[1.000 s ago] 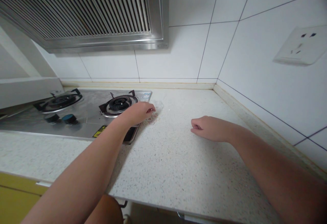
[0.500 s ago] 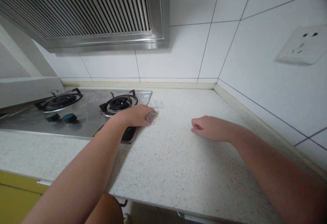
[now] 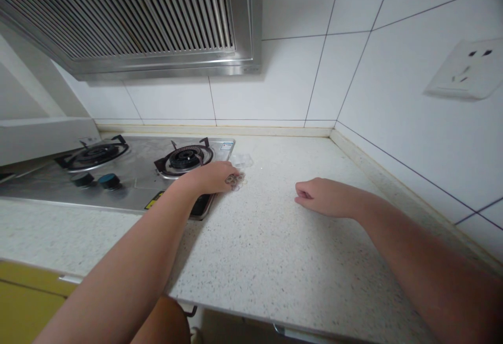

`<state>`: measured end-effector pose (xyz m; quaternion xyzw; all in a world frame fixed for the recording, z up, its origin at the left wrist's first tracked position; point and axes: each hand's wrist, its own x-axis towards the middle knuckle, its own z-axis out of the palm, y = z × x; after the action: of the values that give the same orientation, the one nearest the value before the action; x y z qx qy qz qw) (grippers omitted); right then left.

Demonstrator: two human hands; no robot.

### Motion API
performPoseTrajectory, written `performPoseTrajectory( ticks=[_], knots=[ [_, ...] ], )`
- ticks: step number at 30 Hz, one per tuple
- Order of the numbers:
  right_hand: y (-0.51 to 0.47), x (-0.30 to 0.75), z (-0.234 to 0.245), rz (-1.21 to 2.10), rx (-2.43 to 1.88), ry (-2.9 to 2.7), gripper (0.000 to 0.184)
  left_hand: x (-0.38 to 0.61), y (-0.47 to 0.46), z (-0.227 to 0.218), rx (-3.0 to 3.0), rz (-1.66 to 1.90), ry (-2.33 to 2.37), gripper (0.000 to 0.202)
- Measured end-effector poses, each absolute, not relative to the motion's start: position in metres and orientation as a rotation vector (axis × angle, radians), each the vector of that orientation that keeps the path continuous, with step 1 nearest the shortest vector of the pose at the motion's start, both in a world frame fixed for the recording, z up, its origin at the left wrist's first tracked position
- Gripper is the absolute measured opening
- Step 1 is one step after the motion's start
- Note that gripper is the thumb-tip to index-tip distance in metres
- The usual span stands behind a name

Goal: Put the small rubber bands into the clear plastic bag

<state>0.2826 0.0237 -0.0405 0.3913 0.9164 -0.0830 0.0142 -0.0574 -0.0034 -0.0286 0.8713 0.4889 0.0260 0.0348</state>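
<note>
My left hand reaches to the counter beside the right edge of the stove, its fingers closed over a small cluster of thin loops that look like rubber bands. Some loops show past the fingertips, close to the countertop; how many lie under the palm is hidden. Just behind them is a clear plastic piece, bag or box I cannot tell. Over the counter to the right, my right hand is curled into a loose fist, with nothing visible in the hollow of its fingers.
A steel gas stove with two burners and two knobs lies to the left. Above it hangs a range hood. The speckled countertop ends at tiled walls, with a socket on the right one.
Fewer of the loops show beside my left hand, whose fingers have shifted slightly over them. My right hand keeps its fist in almost the same place.
</note>
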Motion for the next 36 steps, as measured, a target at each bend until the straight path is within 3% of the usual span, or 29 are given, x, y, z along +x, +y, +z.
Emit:
performPoseTrajectory(
  ticks=[8,17,27,36],
  knots=[
    [0.023,0.282,-0.039,-0.274,1.228,2.855,0.025,-0.051,-0.007,-0.024,2.684,0.141,1.504,0.033],
    [0.022,0.281,-0.039,-0.258,1.222,2.845,0.025,-0.048,-0.008,-0.028,2.733,0.048,1.406,0.051],
    [0.021,0.281,-0.037,-0.251,1.232,2.835,0.025,-0.048,-0.006,-0.029,2.712,0.081,1.450,0.040],
    [0.019,0.279,-0.035,-0.262,1.246,2.832,0.024,-0.049,-0.006,-0.034,2.755,0.061,1.367,0.051]
  ],
)
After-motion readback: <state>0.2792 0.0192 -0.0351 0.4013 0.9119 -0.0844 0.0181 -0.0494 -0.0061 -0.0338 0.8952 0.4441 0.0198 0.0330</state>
